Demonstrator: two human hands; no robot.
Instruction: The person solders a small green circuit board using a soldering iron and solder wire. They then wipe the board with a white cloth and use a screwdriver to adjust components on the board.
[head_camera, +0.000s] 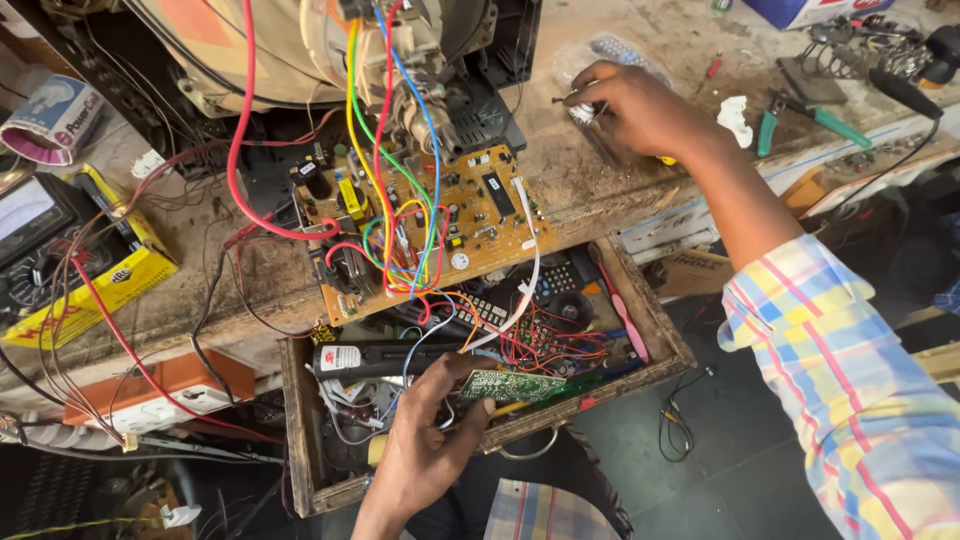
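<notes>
We judge the small green circuit board (512, 386), pinched at its end by our left hand (425, 445) over the open wooden drawer (655, 325) at the bench's front edge, light, stiff and fragile, best held by its edges, while our right hand (640, 105) closes on a small metal part (582, 112) near the bench's far edge.

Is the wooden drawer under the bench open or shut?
Open. The wooden drawer is pulled out from the bench, showing wires and parts inside; the left hand holds a small green circuit board over it.
</notes>
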